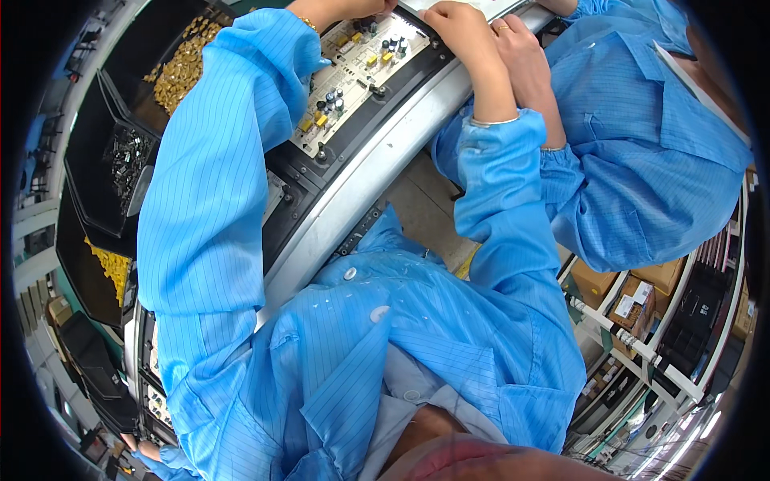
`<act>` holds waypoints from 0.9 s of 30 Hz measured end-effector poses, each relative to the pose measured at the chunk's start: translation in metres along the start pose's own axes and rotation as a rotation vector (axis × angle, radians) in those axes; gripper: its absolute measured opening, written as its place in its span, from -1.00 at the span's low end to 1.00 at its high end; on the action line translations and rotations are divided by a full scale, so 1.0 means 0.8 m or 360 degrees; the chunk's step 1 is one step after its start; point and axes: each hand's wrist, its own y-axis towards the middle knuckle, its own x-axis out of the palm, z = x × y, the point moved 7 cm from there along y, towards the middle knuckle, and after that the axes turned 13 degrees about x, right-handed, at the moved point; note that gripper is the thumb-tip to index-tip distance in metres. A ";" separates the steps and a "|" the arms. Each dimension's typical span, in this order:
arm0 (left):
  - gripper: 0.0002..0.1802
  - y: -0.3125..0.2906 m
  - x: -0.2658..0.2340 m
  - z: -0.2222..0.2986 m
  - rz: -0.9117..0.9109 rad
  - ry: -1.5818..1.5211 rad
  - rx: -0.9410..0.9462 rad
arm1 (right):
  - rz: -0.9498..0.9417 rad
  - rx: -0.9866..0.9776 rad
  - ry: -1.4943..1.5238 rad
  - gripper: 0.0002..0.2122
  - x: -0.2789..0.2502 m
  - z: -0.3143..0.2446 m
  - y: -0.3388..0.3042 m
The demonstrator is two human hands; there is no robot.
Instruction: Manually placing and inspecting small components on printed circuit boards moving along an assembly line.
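A cream circuit board (346, 74) sits in a black carrier frame (309, 191) at the top middle, with small yellow blocks and dark cylindrical capacitors standing on it. My left hand (346, 8) is over the board's far edge, partly cut off by the picture's top, its visible fingers bent together. Just beyond the board's upper right corner is my right hand (464, 30), fingers curled and thumb pressed in. Whatever either hand may be pinching is hidden. Close against my right wrist lies a co-worker's hand (523, 50).
Black bins at left hold tan-yellow parts (188, 64), dark parts with metal pins (127, 160) and bright yellow parts (112, 268). A metal rail (353, 164) runs along the carrier. The co-worker's blue sleeve (618, 168) crowds my right arm. Shelves with cardboard boxes (634, 309) stand at lower right.
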 end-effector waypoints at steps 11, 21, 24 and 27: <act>-0.89 0.021 0.004 0.016 -0.0116 0.0169 0.0254 | 0.0381 -0.0010 0.0667 -0.77 0.002 0.025 -0.007; -0.89 0.022 0.007 0.027 -0.0133 0.0281 0.0372 | 0.0520 -0.0222 0.0710 -0.79 0.005 0.025 -0.010; -0.90 0.021 0.016 0.019 -0.0109 0.0413 0.0622 | 0.0566 -0.0258 0.0707 -0.80 0.005 0.020 -0.012; -0.91 0.022 0.017 0.020 -0.0169 0.0470 0.0696 | 0.0534 -0.0271 0.0776 -0.80 0.005 0.020 -0.012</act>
